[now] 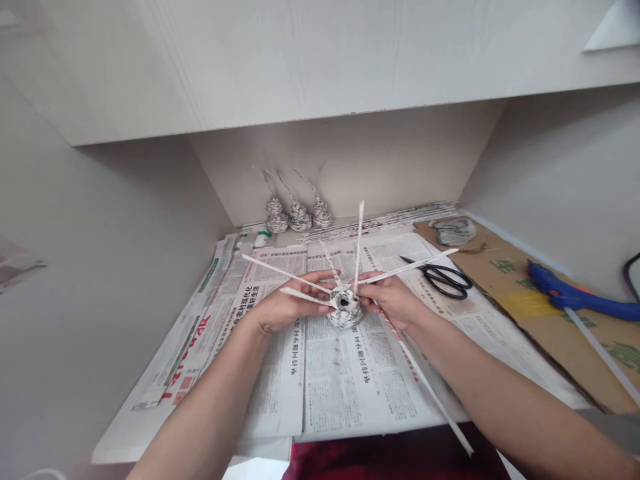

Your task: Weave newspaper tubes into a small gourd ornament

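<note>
Between my two hands is a small round woven paper piece [345,315], held above the newspaper with its dark round opening facing me. Several rolled paper strips [360,240] fan out from its rim, and one long strip [433,393] runs down toward my lap. My left hand [295,299] grips the piece from the left, its fingers behind a strip. From the right, my right hand [393,299] pinches the rim where strips come out. Parts of the fingers on both hands are hidden behind the piece and strips.
Three woven paper gourds [299,217] stand at the back wall beside a bundle of paper rods [380,223]. Newspaper [340,387] covers the table. Black scissors [445,277] lie at right. A blue glue gun [575,293] rests on cardboard [515,293]. An overhanging panel [320,67] spans the top.
</note>
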Action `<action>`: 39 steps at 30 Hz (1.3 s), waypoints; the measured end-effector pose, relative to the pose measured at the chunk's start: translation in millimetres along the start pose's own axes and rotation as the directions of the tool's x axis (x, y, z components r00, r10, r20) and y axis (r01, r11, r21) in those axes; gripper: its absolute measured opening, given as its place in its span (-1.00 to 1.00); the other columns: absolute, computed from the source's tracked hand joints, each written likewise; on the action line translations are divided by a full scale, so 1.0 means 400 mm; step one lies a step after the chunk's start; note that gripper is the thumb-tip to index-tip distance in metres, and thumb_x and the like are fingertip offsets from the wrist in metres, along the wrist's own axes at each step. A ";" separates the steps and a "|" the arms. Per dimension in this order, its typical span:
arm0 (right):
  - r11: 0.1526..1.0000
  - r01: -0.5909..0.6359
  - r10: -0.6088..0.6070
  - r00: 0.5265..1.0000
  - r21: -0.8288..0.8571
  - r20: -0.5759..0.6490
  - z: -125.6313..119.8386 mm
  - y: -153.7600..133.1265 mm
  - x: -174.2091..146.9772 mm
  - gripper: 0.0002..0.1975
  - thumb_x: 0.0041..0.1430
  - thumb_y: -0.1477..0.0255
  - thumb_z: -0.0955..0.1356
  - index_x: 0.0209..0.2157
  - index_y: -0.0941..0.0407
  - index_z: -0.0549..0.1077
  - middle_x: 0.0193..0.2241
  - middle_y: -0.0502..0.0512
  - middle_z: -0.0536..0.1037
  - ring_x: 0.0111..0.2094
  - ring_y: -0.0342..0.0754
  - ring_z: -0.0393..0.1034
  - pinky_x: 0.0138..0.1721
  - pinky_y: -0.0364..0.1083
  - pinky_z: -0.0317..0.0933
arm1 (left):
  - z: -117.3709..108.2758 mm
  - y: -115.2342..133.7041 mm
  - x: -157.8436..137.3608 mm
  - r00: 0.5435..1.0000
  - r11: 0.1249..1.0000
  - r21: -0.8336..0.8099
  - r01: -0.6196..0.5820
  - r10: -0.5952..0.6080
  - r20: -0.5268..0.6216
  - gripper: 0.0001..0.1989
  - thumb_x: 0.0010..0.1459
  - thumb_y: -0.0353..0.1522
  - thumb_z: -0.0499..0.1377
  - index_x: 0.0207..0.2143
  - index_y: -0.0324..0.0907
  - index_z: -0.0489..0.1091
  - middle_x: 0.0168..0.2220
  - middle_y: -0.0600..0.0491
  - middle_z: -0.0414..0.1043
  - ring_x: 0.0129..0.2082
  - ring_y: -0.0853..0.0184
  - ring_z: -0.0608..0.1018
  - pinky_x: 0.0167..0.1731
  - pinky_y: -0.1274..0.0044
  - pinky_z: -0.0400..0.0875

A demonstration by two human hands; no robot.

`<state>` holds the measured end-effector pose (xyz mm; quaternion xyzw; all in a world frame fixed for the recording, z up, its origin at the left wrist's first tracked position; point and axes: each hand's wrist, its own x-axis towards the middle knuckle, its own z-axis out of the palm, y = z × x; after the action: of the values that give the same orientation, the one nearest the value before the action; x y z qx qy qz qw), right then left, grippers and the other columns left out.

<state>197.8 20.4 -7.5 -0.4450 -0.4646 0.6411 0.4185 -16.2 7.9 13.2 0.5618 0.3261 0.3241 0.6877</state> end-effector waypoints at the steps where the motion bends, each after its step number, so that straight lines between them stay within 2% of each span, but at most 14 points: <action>1: 1.000 -0.006 0.006 1.000 -0.007 0.002 -0.001 -0.005 -0.001 -0.74 -0.24 0.42 0.48 -0.44 0.23 0.46 -0.69 -0.04 0.38 -0.67 -0.26 0.14 -0.74 -0.29 -0.11 | -0.004 0.000 -0.001 1.000 1.000 -0.019 0.016 -0.016 0.022 -0.32 -0.13 -0.47 0.37 0.10 -0.14 0.30 0.00 -0.12 0.44 -0.08 0.23 0.52 -0.06 0.41 0.37; 4: 1.000 -0.014 0.015 1.000 -0.027 0.022 0.002 -0.014 -0.007 -0.76 -0.24 0.44 0.48 -0.45 0.22 0.44 -0.73 -0.06 0.36 -0.69 -0.26 0.12 -0.75 -0.28 -0.13 | -0.008 -0.006 0.003 0.996 0.995 -0.062 0.076 -0.074 0.043 -0.44 -0.05 -0.40 0.34 0.06 -0.14 0.36 -0.02 -0.12 0.46 -0.16 0.25 0.56 -0.14 0.43 0.42; 9: 0.996 0.026 -0.022 0.998 -0.082 0.050 0.018 -0.011 -0.020 -0.81 -0.19 0.46 0.47 -0.48 0.20 0.44 -0.78 -0.11 0.32 -0.74 -0.29 0.08 -0.75 -0.27 -0.11 | 0.015 -0.017 0.016 0.991 0.998 0.001 0.068 -0.067 -0.112 -0.54 -0.09 -0.33 0.36 -0.09 -0.24 0.45 -0.29 -0.05 0.54 -0.43 0.40 0.54 -0.41 0.58 0.40; 13: 0.991 0.101 -0.091 0.991 -0.093 0.101 0.022 -0.001 -0.028 -0.84 -0.12 0.44 0.46 -0.45 0.20 0.45 -0.73 -0.09 0.36 -0.73 -0.30 0.12 -0.73 -0.27 -0.07 | 0.038 -0.028 0.029 0.971 0.996 0.086 -0.036 0.055 -0.231 -0.64 -0.19 -0.33 0.41 -0.29 -0.30 0.50 -0.40 0.00 0.55 -0.42 0.36 0.54 -0.34 0.54 0.41; 16: 0.983 0.141 -0.128 0.985 -0.116 0.116 0.020 0.005 -0.029 -0.84 -0.08 0.44 0.46 -0.43 0.19 0.46 -0.70 -0.08 0.38 -0.70 -0.29 0.15 -0.71 -0.27 -0.06 | 0.041 -0.041 0.038 0.951 0.996 0.080 -0.045 0.067 -0.301 -0.68 -0.21 -0.35 0.41 -0.36 -0.29 0.49 -0.44 0.03 0.54 -0.45 0.37 0.54 -0.36 0.54 0.41; 19: 0.983 0.140 -0.122 0.982 -0.122 0.141 0.016 0.008 -0.026 -0.82 -0.05 0.42 0.45 -0.37 0.19 0.48 -0.67 -0.06 0.40 -0.68 -0.27 0.19 -0.71 -0.27 -0.05 | 0.040 -0.046 0.041 0.952 0.997 0.067 -0.045 0.063 -0.299 -0.69 -0.20 -0.36 0.40 -0.34 -0.27 0.49 -0.43 0.04 0.54 -0.45 0.38 0.54 -0.35 0.55 0.41; 23: 0.991 0.090 -0.074 0.984 -0.097 0.159 0.010 0.006 -0.021 -0.77 -0.02 0.38 0.45 -0.31 0.19 0.47 -0.65 -0.04 0.42 -0.67 -0.25 0.23 -0.71 -0.27 -0.01 | 0.043 -0.039 0.039 0.938 0.990 0.109 -0.085 0.117 -0.326 -0.70 -0.19 -0.37 0.40 -0.35 -0.28 0.47 -0.43 0.04 0.53 -0.45 0.38 0.54 -0.36 0.55 0.41; 25: 0.994 0.084 -0.071 0.983 -0.070 0.167 0.006 0.001 -0.021 -0.73 -0.03 0.35 0.45 -0.28 0.20 0.45 -0.58 0.01 0.48 -0.61 -0.20 0.32 -0.68 -0.25 0.09 | 0.043 -0.036 0.038 0.930 0.988 0.117 -0.098 0.133 -0.342 -0.71 -0.19 -0.37 0.40 -0.37 -0.28 0.46 -0.45 0.04 0.53 -0.46 0.38 0.54 -0.37 0.55 0.40; 29: 0.993 0.087 -0.069 0.974 -0.077 0.217 -0.002 -0.011 -0.025 -0.68 -0.03 0.32 0.46 -0.27 0.21 0.43 -0.50 0.10 0.54 -0.50 -0.10 0.44 -0.57 -0.19 0.26 | 0.040 -0.038 0.037 0.937 0.995 0.079 -0.059 0.083 -0.341 -0.67 -0.19 -0.35 0.40 -0.31 -0.26 0.47 -0.44 0.05 0.54 -0.46 0.38 0.54 -0.39 0.55 0.40; 34: 0.989 0.103 -0.085 0.982 -0.101 0.167 0.002 -0.013 -0.027 -0.73 -0.02 0.29 0.45 -0.39 0.17 0.39 -0.60 0.03 0.50 -0.59 -0.14 0.39 -0.62 -0.20 0.23 | 0.041 -0.040 0.035 0.955 0.991 0.119 -0.056 0.088 -0.283 -0.73 -0.16 -0.31 0.38 -0.39 -0.26 0.50 -0.44 0.03 0.55 -0.45 0.36 0.54 -0.36 0.53 0.40; 39: 0.986 0.157 -0.152 0.985 -0.059 0.075 0.016 -0.003 -0.024 -0.77 -0.06 0.32 0.46 -0.44 0.13 0.38 -0.65 -0.06 0.46 -0.68 -0.20 0.28 -0.69 -0.23 0.14 | 0.048 -0.035 0.033 0.950 0.972 0.222 -0.074 0.136 -0.281 -0.77 -0.15 -0.30 0.37 -0.44 -0.25 0.49 -0.47 0.04 0.54 -0.47 0.36 0.53 -0.40 0.54 0.38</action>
<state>194.3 10.1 -3.5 -0.3980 -0.5328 0.6066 0.4356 8.1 5.6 1.1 0.5929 0.4263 0.4044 0.5506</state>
